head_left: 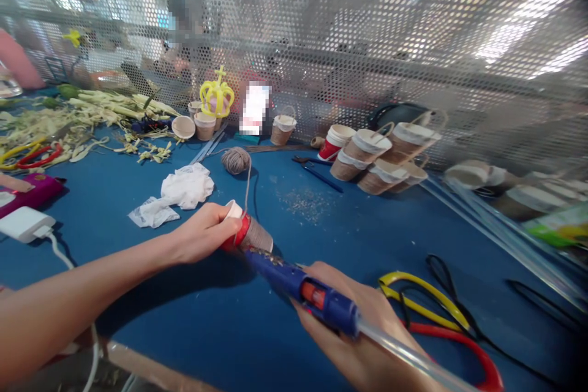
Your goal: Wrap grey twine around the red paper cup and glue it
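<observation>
My left hand (209, 233) grips a red and white paper cup (240, 229), tilted on its side, with grey-brown yarn wound around its lower part. A strand runs from the cup up to a ball of yarn (236, 160) on the table. Closed around a dark blue hot glue gun (285, 278) is my right hand (353, 324). The gun's nozzle end is at the yarn-wrapped cup; whether it touches cannot be made out. A clear glue stick (404, 349) sticks out of the gun's back.
Several yarn-wrapped cups (367, 147) stand at the back right, near pliers (319, 171). Scissors with yellow and red handles (427, 300) lie by my right hand. White crumpled plastic (187, 187), a charger (27, 223) with its cable and husks (105, 107) occupy the left. A perforated metal screen (294, 24) closes the back.
</observation>
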`<state>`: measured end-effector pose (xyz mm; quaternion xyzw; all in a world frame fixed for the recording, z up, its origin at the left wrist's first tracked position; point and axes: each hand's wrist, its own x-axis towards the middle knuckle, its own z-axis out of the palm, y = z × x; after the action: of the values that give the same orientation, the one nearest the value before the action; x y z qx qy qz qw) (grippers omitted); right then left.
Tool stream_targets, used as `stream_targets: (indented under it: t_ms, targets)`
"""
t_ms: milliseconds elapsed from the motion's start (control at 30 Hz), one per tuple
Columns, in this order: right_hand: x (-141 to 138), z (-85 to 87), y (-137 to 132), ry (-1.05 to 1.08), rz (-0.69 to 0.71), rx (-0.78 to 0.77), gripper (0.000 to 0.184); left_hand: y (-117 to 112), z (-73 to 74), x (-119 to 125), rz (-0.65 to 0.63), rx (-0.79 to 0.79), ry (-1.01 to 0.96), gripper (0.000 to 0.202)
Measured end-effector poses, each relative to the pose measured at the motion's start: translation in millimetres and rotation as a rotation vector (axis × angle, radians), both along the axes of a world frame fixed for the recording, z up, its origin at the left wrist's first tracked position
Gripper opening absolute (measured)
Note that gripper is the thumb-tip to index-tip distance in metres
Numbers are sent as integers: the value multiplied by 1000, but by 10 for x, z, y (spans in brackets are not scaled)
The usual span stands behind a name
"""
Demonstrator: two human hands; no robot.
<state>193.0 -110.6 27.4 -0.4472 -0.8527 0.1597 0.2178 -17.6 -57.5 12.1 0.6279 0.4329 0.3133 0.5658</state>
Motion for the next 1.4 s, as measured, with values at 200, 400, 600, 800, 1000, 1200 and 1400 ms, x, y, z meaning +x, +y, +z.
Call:
stream_targets:
  t_ms: [200,400,600,800,1000,1200,1400]
  targets:
    - [-12,-11,-2,-3,10,4,9,36,-53,-31,-3,17,22,23]
    - [24,-26,37,-3,-83,7,11,35,-52,-25,-47,-55,-70,20]
    - [-3,-4,15,-25,34,-33,7,29,-51,-23,11,-4,5,21]
    - [14,11,-15,-61,36,9,8,40,-39,-17,13,-24,-8,20]
    - [6,10,-2,-74,24,-13,7,30,-34,-12,11,-36,-29,21]
    - [26,-7,5,-54,114,13,12,29,-24,-8,26,-18,2,23]
    - [21,-43,-8,25,133,55,17,36,-30,5,34,-41,-12,21]
